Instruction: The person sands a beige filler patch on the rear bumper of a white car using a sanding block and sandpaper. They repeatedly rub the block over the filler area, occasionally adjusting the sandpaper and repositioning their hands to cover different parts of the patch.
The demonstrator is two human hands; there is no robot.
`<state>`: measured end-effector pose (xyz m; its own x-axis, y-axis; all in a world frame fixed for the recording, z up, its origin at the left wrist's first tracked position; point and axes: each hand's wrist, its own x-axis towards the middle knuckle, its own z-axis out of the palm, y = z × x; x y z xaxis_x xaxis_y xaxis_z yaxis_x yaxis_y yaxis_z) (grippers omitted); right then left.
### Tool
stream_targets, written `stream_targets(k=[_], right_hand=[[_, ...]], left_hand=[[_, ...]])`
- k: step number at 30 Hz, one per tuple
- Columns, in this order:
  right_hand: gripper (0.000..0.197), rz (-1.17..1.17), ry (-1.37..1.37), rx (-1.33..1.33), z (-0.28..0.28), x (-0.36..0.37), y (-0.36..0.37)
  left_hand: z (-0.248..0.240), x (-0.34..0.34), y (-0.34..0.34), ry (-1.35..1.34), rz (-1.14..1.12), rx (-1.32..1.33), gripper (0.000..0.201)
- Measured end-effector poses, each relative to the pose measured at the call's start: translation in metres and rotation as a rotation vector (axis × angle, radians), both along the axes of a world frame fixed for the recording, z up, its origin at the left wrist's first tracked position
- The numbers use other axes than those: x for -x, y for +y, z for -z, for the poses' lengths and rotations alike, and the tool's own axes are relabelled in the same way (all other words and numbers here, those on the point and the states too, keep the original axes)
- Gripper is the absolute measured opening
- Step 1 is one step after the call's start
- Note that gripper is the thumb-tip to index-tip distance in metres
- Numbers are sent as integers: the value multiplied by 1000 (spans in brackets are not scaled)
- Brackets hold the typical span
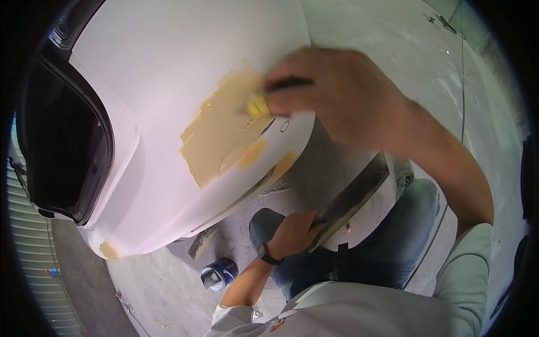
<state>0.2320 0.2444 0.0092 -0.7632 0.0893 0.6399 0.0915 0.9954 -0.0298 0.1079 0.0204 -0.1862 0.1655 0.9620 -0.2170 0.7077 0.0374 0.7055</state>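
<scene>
A white car body panel [168, 45] bears a broad patch of beige filler [208, 149] with ridged edges. Over the patch's upper right, my right hand [337, 95] is closed on a putty knife [258, 106] with yellow and black parts. Motion smears the hand and tool, and the blade shows only as a grey blur near the filler. Low in front of my body, my left hand [289, 238] grips the near end of a long, dark, flat board [356, 194] with pale residue along its edge.
A blue can [219, 274] stands on the grey floor below the panel, beside a flat dark strip [202, 242]. Smaller filler spots [252, 154] mark the panel's lower edge. Dark glass [62, 140] lies at the left. A cable [463, 73] runs along the right.
</scene>
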Motion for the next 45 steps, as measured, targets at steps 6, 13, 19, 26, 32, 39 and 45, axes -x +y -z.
stream_targets(k=[6, 13, 19, 26, 32, 39, 45], right_hand=[[27, -46, 152, 3, 17, 38, 12], [20, -82, 169, 85, 63, -13, -24], [17, -164, 315, 71, 66, -13, -15], [10, -175, 369, -19, 68, -11, -18], [15, -44, 264, -30, 54, 6, 16], [27, -195, 208, -38, 50, -32, 4], [23, -90, 212, -87, 12, 29, 0]], left_hand=[[1, -5, 3, -35, 12, -25, 31], [4, -7, 3, -26, 16, 23, 27], [6, -9, 6, -12, 25, 19, 32], [9, -12, 6, -36, -21, 23, 32], [8, -13, 8, 12, 42, 17, 31], [2, -13, 7, -36, 10, 19, 31], [3, -9, 6, 0, 8, -22, 31]])
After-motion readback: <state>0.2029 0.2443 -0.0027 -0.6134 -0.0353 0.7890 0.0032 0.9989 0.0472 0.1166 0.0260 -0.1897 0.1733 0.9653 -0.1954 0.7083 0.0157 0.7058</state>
